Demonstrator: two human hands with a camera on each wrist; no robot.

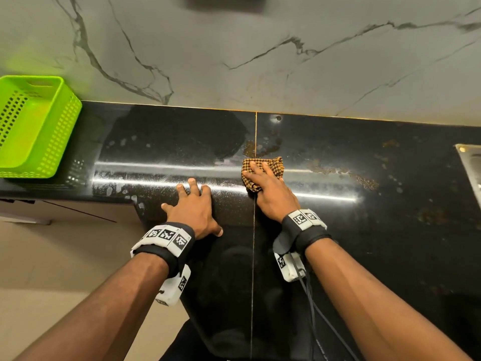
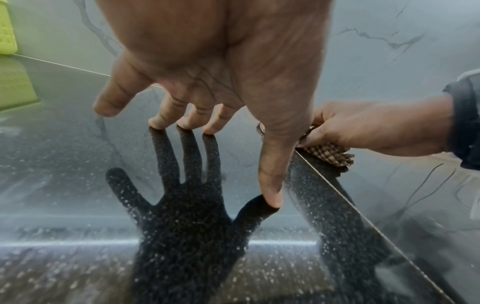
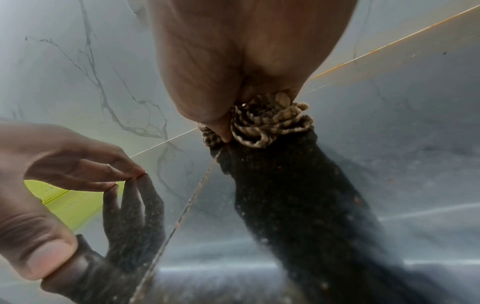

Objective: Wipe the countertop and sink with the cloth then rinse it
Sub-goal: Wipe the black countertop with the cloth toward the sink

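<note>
An orange-and-black checked cloth point(image 1: 273, 164) lies bunched on the glossy black countertop point(image 1: 338, 230), on the seam between two slabs. My right hand point(image 1: 270, 194) presses down on it, fingers spread over its top. In the right wrist view the cloth point(image 3: 270, 121) is crumpled under the palm with the thumb curled against it. My left hand point(image 1: 194, 201) is spread open just left of the cloth, fingertips and thumb touching the counter; the left wrist view shows those fingertips point(image 2: 158, 123) meeting their reflection. A steel sink point(image 1: 471, 162) corner shows at the far right edge.
A lime-green perforated basket point(image 1: 33, 126) stands at the counter's left end. A grey marbled wall point(image 1: 260, 61) backs the counter. Brown stains point(image 1: 364, 181) and water spots lie right of the cloth. The counter's front edge steps inward below the left hand.
</note>
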